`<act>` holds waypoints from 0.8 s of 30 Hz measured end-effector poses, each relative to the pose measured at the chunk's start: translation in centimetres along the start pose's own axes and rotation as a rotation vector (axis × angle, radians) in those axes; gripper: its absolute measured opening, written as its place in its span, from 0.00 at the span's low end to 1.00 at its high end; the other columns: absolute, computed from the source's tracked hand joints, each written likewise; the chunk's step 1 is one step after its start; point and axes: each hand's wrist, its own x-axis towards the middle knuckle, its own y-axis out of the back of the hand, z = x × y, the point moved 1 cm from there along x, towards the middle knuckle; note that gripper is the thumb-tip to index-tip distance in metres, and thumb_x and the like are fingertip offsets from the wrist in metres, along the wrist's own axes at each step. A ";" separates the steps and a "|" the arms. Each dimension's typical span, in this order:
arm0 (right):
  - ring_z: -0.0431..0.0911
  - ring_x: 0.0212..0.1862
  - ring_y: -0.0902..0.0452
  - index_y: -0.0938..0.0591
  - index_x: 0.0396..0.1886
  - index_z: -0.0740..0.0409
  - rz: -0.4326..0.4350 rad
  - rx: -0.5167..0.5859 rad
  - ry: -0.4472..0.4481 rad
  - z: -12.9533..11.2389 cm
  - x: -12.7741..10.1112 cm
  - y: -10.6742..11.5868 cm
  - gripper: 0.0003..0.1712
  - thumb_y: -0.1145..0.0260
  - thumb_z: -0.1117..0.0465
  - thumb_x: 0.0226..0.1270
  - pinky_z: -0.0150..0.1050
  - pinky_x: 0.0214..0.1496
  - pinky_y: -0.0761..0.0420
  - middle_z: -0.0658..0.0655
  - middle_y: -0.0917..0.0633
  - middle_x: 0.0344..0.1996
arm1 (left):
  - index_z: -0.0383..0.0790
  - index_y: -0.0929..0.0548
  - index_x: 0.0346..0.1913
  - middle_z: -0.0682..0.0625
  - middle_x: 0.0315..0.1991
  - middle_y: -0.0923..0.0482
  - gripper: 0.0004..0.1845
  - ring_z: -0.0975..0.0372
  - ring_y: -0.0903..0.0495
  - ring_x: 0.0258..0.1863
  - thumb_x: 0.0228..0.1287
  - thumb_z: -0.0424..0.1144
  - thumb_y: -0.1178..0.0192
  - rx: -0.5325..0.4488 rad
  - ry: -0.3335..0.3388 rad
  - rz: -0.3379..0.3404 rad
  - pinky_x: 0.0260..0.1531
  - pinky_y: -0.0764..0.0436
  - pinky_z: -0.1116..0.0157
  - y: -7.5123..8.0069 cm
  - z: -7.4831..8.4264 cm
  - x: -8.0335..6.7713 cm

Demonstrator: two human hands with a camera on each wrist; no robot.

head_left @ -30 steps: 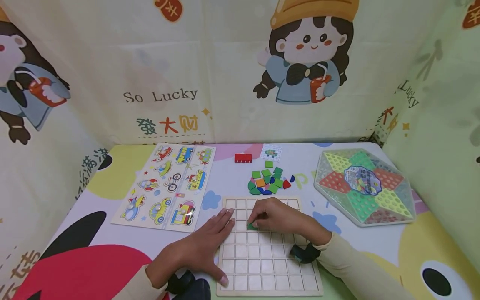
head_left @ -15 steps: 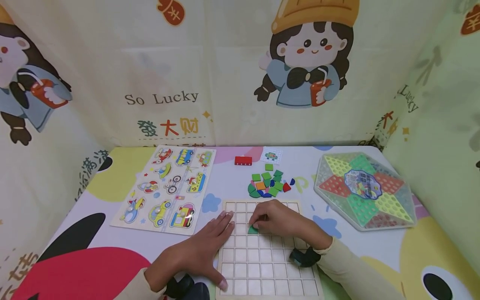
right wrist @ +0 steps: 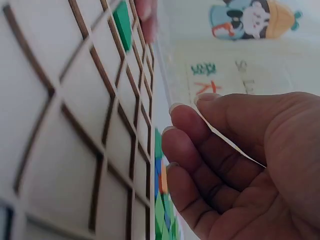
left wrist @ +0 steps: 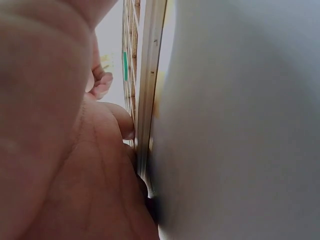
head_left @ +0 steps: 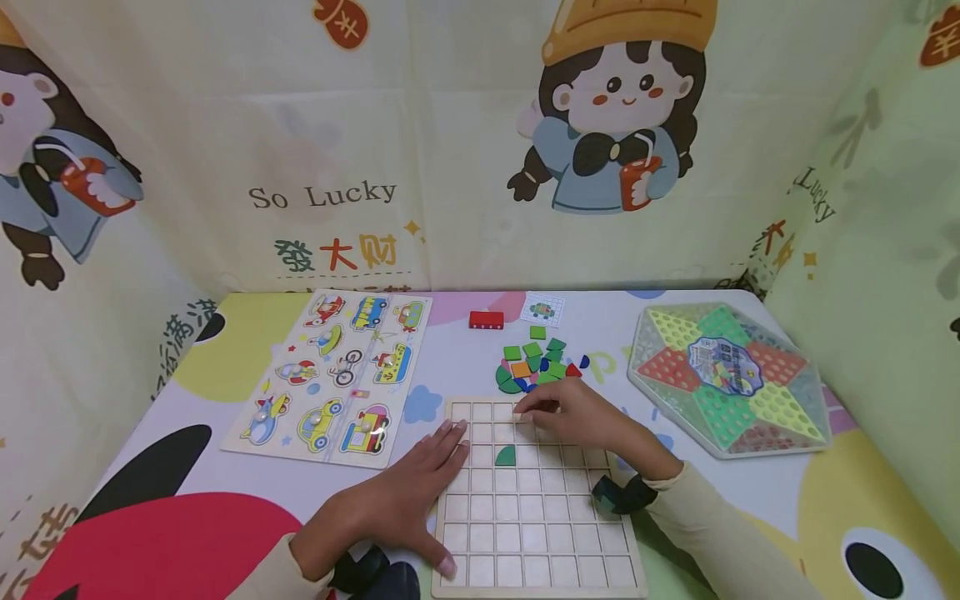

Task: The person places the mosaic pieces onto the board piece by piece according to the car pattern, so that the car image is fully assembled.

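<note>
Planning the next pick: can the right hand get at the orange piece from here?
Probably yes: the right hand looks empty and close by, and the orange piece appears uncovered, with loose pieces around it.

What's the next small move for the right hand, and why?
Probably reach the right hand forward to the pile for another piece: its fingers look empty, one green piece lies in the grid, and the left hand rests on the grid's side.

A vehicle puzzle board (head_left: pixel 326 382) lies left of a hexagonal star-patterned box (head_left: pixel 726 367), before a printed curtain (head_left: pixel 457 150).
</note>
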 end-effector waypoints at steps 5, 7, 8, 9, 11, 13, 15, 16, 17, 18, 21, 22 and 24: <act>0.43 0.35 0.23 0.11 0.41 0.57 0.059 0.004 -0.037 1.1 -0.1 1.0 0.08 0.32 0.67 0.64 0.34 0.35 0.20 0.48 0.14 0.36 | 0.44 0.54 0.78 0.53 0.78 0.70 0.69 0.57 0.71 0.76 0.38 0.77 0.36 0.000 0.004 0.000 0.71 0.59 0.48 0.0 0.0 0.0; 0.43 0.35 0.23 0.12 0.41 0.57 0.069 0.007 -0.045 1.5 -0.2 1.4 0.07 0.32 0.67 0.65 0.35 0.35 0.20 0.48 0.14 0.36 | 0.44 0.54 0.78 0.53 0.78 0.70 0.69 0.57 0.72 0.76 0.38 0.77 0.36 -0.001 0.005 -0.001 0.71 0.60 0.48 0.0 0.0 0.0; 0.43 0.35 0.23 0.12 0.41 0.57 0.072 0.007 -0.049 1.7 -0.2 1.5 0.07 0.32 0.67 0.65 0.35 0.35 0.20 0.48 0.14 0.36 | 0.44 0.54 0.78 0.53 0.78 0.70 0.69 0.57 0.72 0.76 0.38 0.77 0.36 -0.001 0.004 -0.002 0.71 0.60 0.48 0.0 0.0 0.0; 0.43 0.35 0.23 0.12 0.41 0.57 0.080 0.004 -0.052 1.9 -0.3 1.6 0.07 0.32 0.67 0.65 0.35 0.35 0.20 0.48 0.14 0.36 | 0.44 0.55 0.78 0.53 0.78 0.71 0.69 0.57 0.72 0.76 0.38 0.77 0.36 -0.001 0.002 -0.001 0.71 0.60 0.48 0.0 0.0 0.0; 0.44 0.35 0.23 0.12 0.41 0.57 0.099 -0.002 -0.060 2.1 -0.5 1.8 0.07 0.32 0.66 0.65 0.36 0.37 0.20 0.48 0.14 0.35 | 0.44 0.55 0.78 0.53 0.78 0.71 0.69 0.57 0.72 0.75 0.38 0.76 0.36 0.003 -0.003 0.000 0.71 0.60 0.49 0.0 0.0 0.0; 0.44 0.36 0.23 0.12 0.41 0.57 0.119 -0.003 -0.079 2.5 -0.7 2.1 0.07 0.33 0.65 0.66 0.36 0.38 0.20 0.48 0.14 0.35 | 0.44 0.55 0.78 0.53 0.78 0.71 0.69 0.57 0.73 0.75 0.38 0.76 0.36 0.008 -0.007 0.000 0.71 0.60 0.49 0.0 0.1 -0.1; 0.44 0.37 0.23 0.12 0.41 0.59 0.144 -0.006 -0.086 2.8 -0.7 2.6 0.07 0.33 0.66 0.67 0.36 0.38 0.20 0.49 0.14 0.35 | 0.44 0.56 0.78 0.53 0.78 0.71 0.69 0.57 0.72 0.75 0.38 0.76 0.36 0.013 -0.004 0.000 0.71 0.60 0.48 0.0 0.1 -0.1; 0.45 0.37 0.23 0.12 0.42 0.60 0.154 -0.001 -0.090 3.0 -0.7 2.8 0.07 0.34 0.66 0.67 0.36 0.38 0.20 0.50 0.14 0.36 | 0.44 0.55 0.78 0.53 0.78 0.71 0.69 0.57 0.72 0.75 0.38 0.76 0.36 0.015 -0.004 0.001 0.71 0.60 0.48 0.0 0.1 -0.1; 0.45 0.37 0.22 0.13 0.42 0.60 0.165 0.005 -0.089 3.2 -0.7 3.0 0.08 0.34 0.66 0.67 0.36 0.38 0.20 0.51 0.14 0.37 | 0.44 0.56 0.78 0.53 0.78 0.71 0.69 0.57 0.73 0.75 0.38 0.76 0.35 0.016 -0.004 0.002 0.71 0.60 0.48 0.0 0.1 -0.1; 0.45 0.37 0.22 0.13 0.43 0.61 0.179 0.010 -0.093 3.4 -0.6 3.2 0.08 0.35 0.66 0.68 0.36 0.38 0.20 0.52 0.14 0.38 | 0.44 0.55 0.78 0.52 0.78 0.71 0.69 0.56 0.72 0.75 0.38 0.76 0.35 0.016 -0.004 0.003 0.71 0.60 0.48 0.0 0.1 -0.1; 0.46 0.37 0.22 0.13 0.43 0.61 0.235 0.013 -0.120 4.2 -0.3 3.6 0.08 0.36 0.67 0.68 0.37 0.39 0.20 0.54 0.14 0.40 | 0.44 0.55 0.78 0.52 0.78 0.71 0.70 0.56 0.73 0.75 0.37 0.76 0.35 0.012 -0.004 0.008 0.71 0.59 0.47 -0.1 0.1 -0.2; 0.46 0.37 0.22 0.13 0.43 0.61 0.252 0.018 -0.135 4.5 -0.3 3.6 0.08 0.35 0.66 0.68 0.37 0.39 0.20 0.53 0.14 0.40 | 0.43 0.55 0.78 0.52 0.78 0.71 0.70 0.56 0.73 0.75 0.37 0.76 0.34 0.012 -0.006 0.011 0.71 0.59 0.47 -0.1 0.1 -0.2; 0.47 0.37 0.23 0.13 0.44 0.61 0.283 0.030 -0.171 4.8 -0.1 3.6 0.08 0.35 0.65 0.68 0.38 0.39 0.21 0.53 0.13 0.38 | 0.43 0.55 0.78 0.51 0.78 0.71 0.69 0.56 0.73 0.75 0.38 0.75 0.34 0.010 -0.004 0.010 0.71 0.59 0.47 0.0 0.1 -0.2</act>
